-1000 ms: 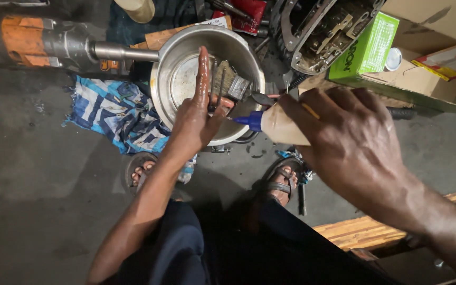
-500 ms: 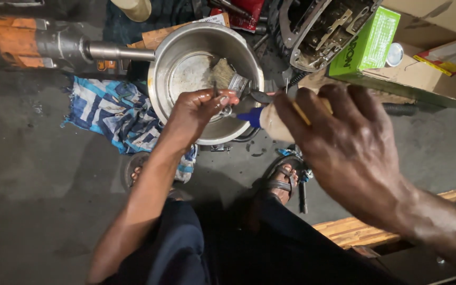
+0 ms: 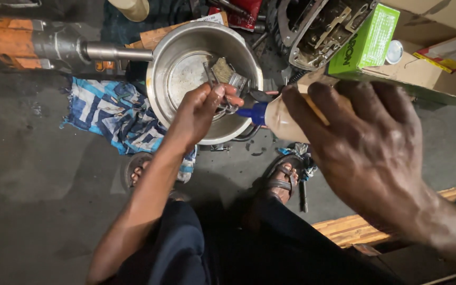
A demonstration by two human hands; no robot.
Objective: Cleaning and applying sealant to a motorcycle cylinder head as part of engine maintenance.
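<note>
Left hand (image 3: 201, 108) has curled over the steel bowl (image 3: 172, 58), beside green box (image 3: 362, 45).

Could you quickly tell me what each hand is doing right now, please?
Left hand: closed on a small metal part over the steel bowl.
Right hand: gripping a squeeze bottle.

Under me is a dark grey concrete floor (image 3: 32, 200), stained and dusty, dimly lit. A blue-and-white checked cloth (image 3: 109, 113) lies crumpled on it. By my right side runs a wooden plank (image 3: 354, 229) — perhaps a bench edge. Ahead, cardboard boxes (image 3: 439, 68) and a green carton (image 3: 368, 45) crowd beside an opened engine casing (image 3: 323, 26).
</note>
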